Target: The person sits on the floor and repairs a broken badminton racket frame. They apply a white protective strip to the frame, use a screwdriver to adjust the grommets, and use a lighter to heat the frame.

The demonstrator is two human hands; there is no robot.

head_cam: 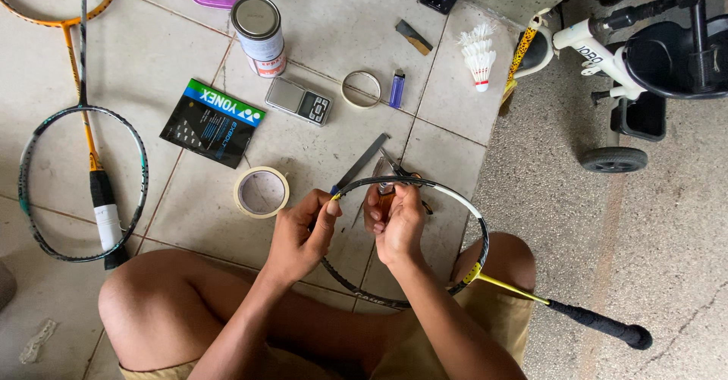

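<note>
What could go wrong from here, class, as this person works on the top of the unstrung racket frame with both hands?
1. Both hands, left and right, pinch the thin racket frame at its top; pressing unevenly might bend it.
2. The pliers and metal file lie just beyond the fingers, so a slip could jab a hand.
3. The tape roll sits near the left knee and could get knocked away.

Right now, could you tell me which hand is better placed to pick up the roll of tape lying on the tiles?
Probably the left hand: it pinches the racket frame right beside the roll of tape. The right hand sits farther away, on the frame's top.
</note>
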